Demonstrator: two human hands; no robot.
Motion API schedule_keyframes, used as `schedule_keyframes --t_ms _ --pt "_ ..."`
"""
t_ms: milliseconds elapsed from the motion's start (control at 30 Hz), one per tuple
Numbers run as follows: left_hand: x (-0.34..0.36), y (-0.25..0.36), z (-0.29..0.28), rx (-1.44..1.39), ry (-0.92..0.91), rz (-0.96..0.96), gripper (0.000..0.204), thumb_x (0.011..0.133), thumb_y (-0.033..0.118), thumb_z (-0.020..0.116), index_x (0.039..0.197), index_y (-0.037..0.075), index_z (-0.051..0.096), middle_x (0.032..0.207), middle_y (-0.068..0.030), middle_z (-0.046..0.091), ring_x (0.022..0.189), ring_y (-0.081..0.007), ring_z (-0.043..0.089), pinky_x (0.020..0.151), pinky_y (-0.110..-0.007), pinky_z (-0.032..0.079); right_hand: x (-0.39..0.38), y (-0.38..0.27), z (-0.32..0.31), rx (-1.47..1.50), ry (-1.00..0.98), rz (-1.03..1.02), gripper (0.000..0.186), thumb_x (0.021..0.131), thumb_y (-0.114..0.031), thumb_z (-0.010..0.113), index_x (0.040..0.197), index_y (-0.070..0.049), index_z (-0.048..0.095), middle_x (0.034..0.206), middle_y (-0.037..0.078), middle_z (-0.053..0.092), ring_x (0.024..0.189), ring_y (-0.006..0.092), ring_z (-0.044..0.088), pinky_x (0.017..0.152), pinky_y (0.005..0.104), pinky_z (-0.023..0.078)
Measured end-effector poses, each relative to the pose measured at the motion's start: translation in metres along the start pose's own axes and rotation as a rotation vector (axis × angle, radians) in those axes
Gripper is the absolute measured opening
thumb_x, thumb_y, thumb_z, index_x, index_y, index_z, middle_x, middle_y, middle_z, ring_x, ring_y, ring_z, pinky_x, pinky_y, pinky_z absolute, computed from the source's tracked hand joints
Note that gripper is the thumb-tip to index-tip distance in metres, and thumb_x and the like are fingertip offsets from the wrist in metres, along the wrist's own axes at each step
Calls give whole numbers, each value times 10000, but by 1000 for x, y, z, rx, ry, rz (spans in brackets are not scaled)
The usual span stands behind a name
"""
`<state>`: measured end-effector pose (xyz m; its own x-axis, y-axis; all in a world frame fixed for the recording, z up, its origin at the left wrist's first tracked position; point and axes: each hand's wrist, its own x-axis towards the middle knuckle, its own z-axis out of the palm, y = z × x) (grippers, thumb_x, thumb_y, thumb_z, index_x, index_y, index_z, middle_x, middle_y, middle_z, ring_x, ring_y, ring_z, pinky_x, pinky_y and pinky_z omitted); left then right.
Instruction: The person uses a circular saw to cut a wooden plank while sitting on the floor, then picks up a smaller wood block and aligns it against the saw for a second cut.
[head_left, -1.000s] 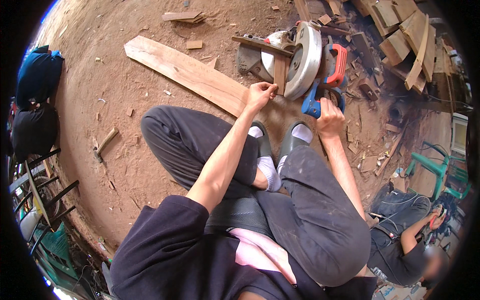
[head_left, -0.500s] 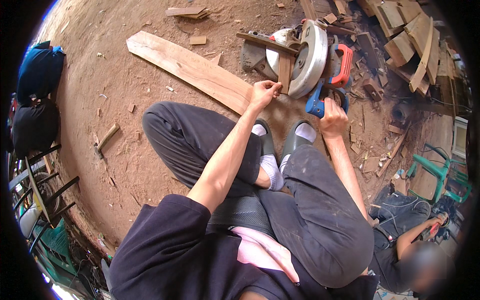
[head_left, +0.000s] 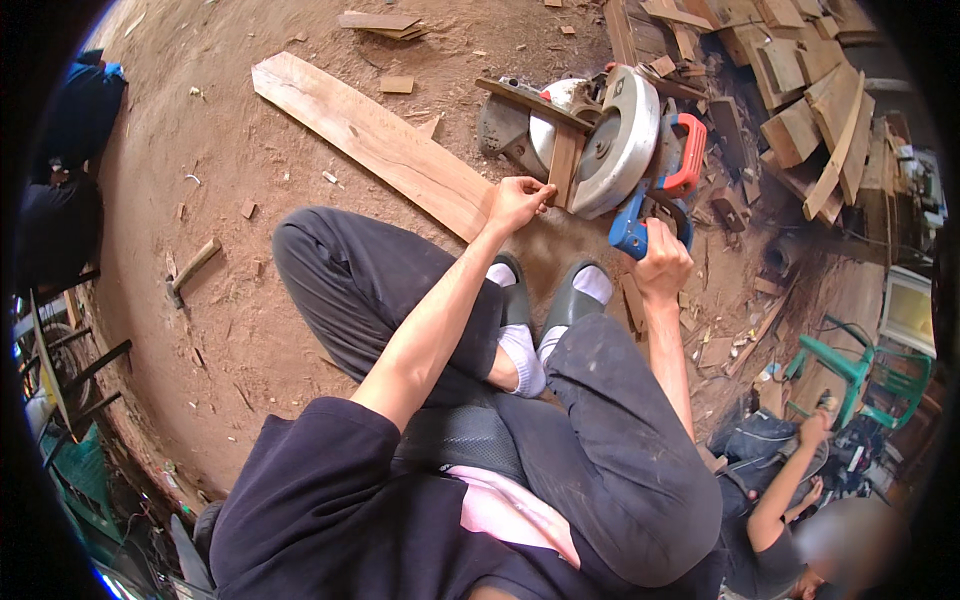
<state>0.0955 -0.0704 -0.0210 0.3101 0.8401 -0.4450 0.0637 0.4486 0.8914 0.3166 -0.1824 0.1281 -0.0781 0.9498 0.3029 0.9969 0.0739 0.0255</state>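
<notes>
My right hand (head_left: pixel 662 262) is wrapped around the blue handle of a mitre saw (head_left: pixel 620 140) standing on the ground in front of my feet. The saw has a round silver blade guard and a red upper handle. With fingertips pinched together, my left hand (head_left: pixel 520 203) grips the near end of a short wooden strip (head_left: pixel 564 165), which lies against the saw's fence beside the guard. The blade itself is hidden. A long wide plank (head_left: pixel 370 135) with a pointed far end lies on the ground, its near end by my left wrist.
At far right, offcuts are heaped in a wood pile (head_left: pixel 800 100). A hammer (head_left: pixel 192 272) lies on the dirt to the left. Thin boards (head_left: pixel 380 22) and a small block (head_left: pixel 397 84) lie beyond the plank. Another person (head_left: pixel 775 510) sits at lower right near a green chair (head_left: pixel 845 370).
The view has shifted slightly. Both my hands keep their holds on the strip and the saw handle. The other person's arm has moved up and outward.
</notes>
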Motion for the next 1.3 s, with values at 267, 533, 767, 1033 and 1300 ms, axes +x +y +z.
schedule_keyframes --t_ms 267,533,767,1033,1300 --pt "-3 -2 -8 108 15 17 371 918 390 790 987 26 790 793 -48 767 672 -79 700 604 -262 532 20 -5 -35 118 0 -1 557 691 -200 853 1185 -98 617 1172 111 626 853 361 708 714 449 582" --pt "-4 -3 -10 119 42 18 395 916 402 791 985 13 789 822 -62 779 681 -83 710 615 -258 535 56 15 -72 216 296 -115 563 704 -299 936 1158 -71 696 1071 124 663 901 299 708 722 404 596" --pt "-11 8 -6 74 28 -4 385 922 385 790 979 4 787 822 -55 775 668 -76 695 612 -249 525 75 23 -88 238 261 -92 575 774 -375 866 1214 -57 676 1112 124 695 944 310 719 772 429 593" --pt "-2 -2 -4 41 11 -19 338 940 339 783 974 3 777 815 -45 768 653 -52 658 598 -234 510 77 24 -91 141 173 -106 570 773 -299 833 1268 -77 659 1227 106 669 1036 355 689 848 446 569" --pt "-10 2 -6 77 30 0 337 941 342 782 971 6 775 808 -37 760 652 -56 661 599 -238 513 68 19 -87 90 227 -85 559 794 -263 823 1296 -76 663 1222 114 689 1077 337 682 885 445 552"
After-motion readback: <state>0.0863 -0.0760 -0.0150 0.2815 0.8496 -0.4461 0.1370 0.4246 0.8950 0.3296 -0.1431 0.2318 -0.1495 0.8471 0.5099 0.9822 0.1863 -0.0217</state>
